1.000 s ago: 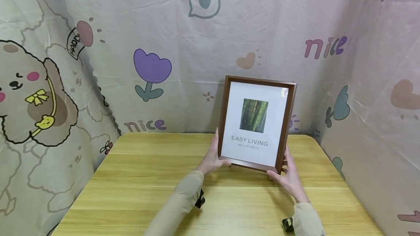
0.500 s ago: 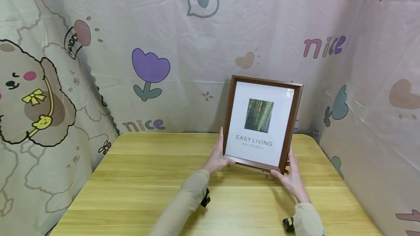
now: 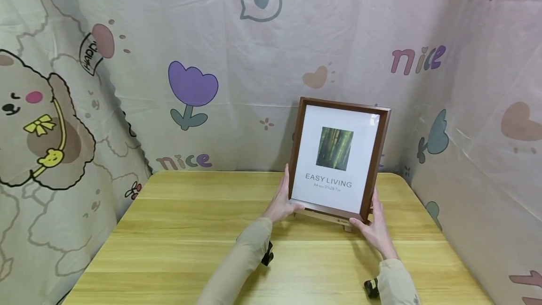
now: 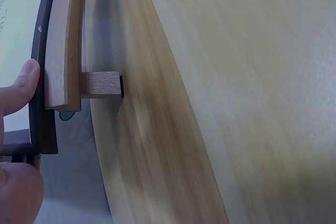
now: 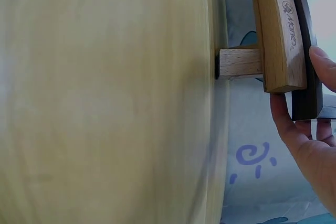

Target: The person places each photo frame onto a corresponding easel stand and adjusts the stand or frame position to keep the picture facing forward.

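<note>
A brown picture frame (image 3: 336,147) with a white mat, a bamboo picture and the words "EASY LIVING" stands upright, tilted slightly, on a small wooden easel (image 3: 323,218). My left hand (image 3: 279,205) grips its lower left corner, thumb on the front. At the lower right corner my right hand (image 3: 378,230) holds the frame, thumb in front and fingers behind. In the left wrist view the frame's edge lies against the easel's ledge (image 4: 63,45), which a short leg (image 4: 100,85) holds above the tabletop. A fingertip of the right hand (image 5: 315,156) touches the ledge's end.
The light wooden table (image 3: 190,229) reaches back to a patterned cloth backdrop (image 3: 254,60). Another cloth wall (image 3: 487,121) runs along the right, and one with a cartoon bear (image 3: 46,140) along the left. Black wrist cameras sit at both cuffs.
Both hands have shifted the picture frame a little to the right, mostly in the first half second. More of the easel's ledge now shows beneath it. The head view has drifted slightly.
</note>
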`<state>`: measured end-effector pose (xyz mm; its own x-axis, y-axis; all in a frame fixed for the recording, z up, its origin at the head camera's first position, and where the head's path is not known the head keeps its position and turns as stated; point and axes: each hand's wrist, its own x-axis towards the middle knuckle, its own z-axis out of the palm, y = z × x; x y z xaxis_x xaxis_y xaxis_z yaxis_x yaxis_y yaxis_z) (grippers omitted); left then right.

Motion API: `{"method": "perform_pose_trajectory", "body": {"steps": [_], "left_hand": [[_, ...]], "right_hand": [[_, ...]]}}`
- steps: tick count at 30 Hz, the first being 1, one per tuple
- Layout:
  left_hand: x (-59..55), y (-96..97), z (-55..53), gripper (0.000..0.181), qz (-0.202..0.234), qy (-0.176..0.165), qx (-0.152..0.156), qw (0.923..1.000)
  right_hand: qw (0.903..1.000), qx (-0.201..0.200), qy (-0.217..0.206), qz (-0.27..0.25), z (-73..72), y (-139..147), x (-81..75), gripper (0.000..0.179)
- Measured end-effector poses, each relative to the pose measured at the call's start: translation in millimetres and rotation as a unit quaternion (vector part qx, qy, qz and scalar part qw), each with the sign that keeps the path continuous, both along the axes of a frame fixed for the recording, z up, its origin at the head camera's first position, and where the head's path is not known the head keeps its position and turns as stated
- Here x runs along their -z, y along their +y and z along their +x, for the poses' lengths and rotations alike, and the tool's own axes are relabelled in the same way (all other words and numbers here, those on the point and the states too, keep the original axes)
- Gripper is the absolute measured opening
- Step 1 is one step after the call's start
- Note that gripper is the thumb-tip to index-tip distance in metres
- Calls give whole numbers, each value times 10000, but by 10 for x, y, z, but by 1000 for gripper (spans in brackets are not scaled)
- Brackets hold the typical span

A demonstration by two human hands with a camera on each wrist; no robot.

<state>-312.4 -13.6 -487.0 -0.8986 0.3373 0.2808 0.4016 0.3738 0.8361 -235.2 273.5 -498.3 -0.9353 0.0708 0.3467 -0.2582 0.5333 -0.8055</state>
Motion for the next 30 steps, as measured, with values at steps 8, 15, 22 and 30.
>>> {"method": "perform_pose_trajectory", "body": {"steps": [8, 15, 22, 30], "left_hand": [[87, -42, 3, 124, -30, -395, -110, 9992], [184, -58, 9, 111, 68, -584, -121, 9982], [200, -55, 9, 107, 256, -482, -71, 9985], [194, -56, 24, 105, 261, -595, -107, 9978]], "right_hand": [[9997, 200, -44, 106, -28, -21, 23, 122], [9995, 291, -68, 138, -27, -41, 35, 120], [9989, 397, -66, 232, -19, -49, 8, 117], [9983, 336, -365, 293, -12, -36, -41, 109]]}}
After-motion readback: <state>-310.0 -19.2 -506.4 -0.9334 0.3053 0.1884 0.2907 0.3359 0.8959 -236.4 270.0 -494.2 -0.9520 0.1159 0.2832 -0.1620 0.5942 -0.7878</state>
